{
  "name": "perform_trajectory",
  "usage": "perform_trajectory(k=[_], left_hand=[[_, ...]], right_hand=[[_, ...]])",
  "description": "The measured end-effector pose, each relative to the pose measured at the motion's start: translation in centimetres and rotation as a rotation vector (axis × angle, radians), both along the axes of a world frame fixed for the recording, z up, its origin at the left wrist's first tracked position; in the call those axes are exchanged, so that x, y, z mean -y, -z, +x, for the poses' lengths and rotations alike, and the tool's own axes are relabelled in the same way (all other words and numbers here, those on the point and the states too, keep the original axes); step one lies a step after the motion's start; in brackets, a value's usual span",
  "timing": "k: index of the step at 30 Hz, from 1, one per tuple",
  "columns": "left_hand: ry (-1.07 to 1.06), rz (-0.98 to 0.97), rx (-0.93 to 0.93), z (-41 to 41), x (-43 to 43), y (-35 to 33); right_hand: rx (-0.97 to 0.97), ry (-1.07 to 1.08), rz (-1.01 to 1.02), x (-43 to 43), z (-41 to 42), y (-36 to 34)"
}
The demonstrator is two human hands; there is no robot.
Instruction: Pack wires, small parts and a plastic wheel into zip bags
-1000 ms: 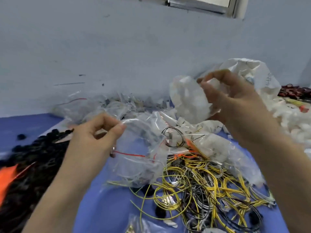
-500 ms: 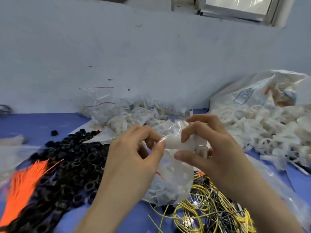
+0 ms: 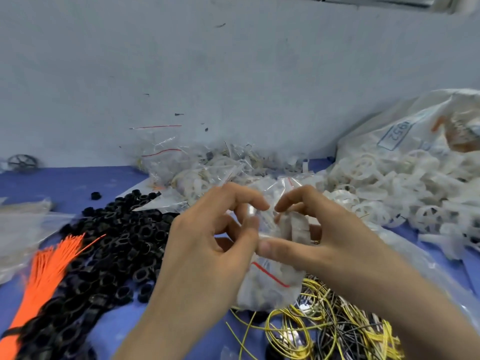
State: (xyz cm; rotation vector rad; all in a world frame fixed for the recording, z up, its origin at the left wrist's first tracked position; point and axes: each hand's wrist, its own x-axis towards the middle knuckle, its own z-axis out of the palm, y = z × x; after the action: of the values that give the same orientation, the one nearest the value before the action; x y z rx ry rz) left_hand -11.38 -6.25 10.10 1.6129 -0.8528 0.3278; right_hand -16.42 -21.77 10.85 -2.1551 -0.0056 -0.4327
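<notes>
A clear zip bag [image 3: 267,287] with a red seal line hangs between my hands above the blue table, white plastic showing inside it. My left hand [image 3: 207,245] pinches the bag's top from the left with thumb and fingers. My right hand [image 3: 319,237] pinches the same top edge from the right, a white plastic wheel [image 3: 296,224] partly visible behind its fingers. A tangle of yellow and black wires [image 3: 324,328] lies under the bag.
A heap of black rings [image 3: 114,245] and an orange tie bundle [image 3: 44,276] lie at left. Filled zip bags [image 3: 197,170] pile against the wall. A large sack [image 3: 405,141] spills white wheels [image 3: 389,193] at right.
My right hand came down from the sack with the white wheel and met my left hand at the bag's mouth. Both hands now pinch the bag's top; the view shifted right.
</notes>
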Motion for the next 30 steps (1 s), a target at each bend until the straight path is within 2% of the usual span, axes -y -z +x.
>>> perform_trajectory(k=[5,8,12,16,23,25,30], left_hand=[[-0.013,-0.076,-0.016,0.2,-0.4,-0.4],[-0.002,-0.093,-0.042,0.4,-0.9,-0.8],[-0.038,-0.062,-0.014,1.0,-1.6,-1.2],[-0.073,-0.076,-0.01,1.7,-2.5,-1.7],[0.013,0.006,-0.032,2.6,-3.5,-1.6],[0.051,0.041,-0.041,2.7,-3.7,-1.7],[0.1,0.096,-0.032,2.8,-4.0,-1.3]], right_hand=[[-0.1,-0.205,0.12,-0.7,-0.2,0.4],[-0.12,-0.173,0.169,-0.8,-0.1,0.4],[-0.249,-0.193,-0.106,0.2,-0.7,0.1],[-0.217,-0.188,-0.326,1.5,-0.8,-0.1],[-0.204,-0.235,-0.476,1.0,1.4,1.2],[-0.213,-0.254,-0.462,0.9,2.0,1.7],[-0.141,-0.156,-0.491,1.0,2.7,2.9]])
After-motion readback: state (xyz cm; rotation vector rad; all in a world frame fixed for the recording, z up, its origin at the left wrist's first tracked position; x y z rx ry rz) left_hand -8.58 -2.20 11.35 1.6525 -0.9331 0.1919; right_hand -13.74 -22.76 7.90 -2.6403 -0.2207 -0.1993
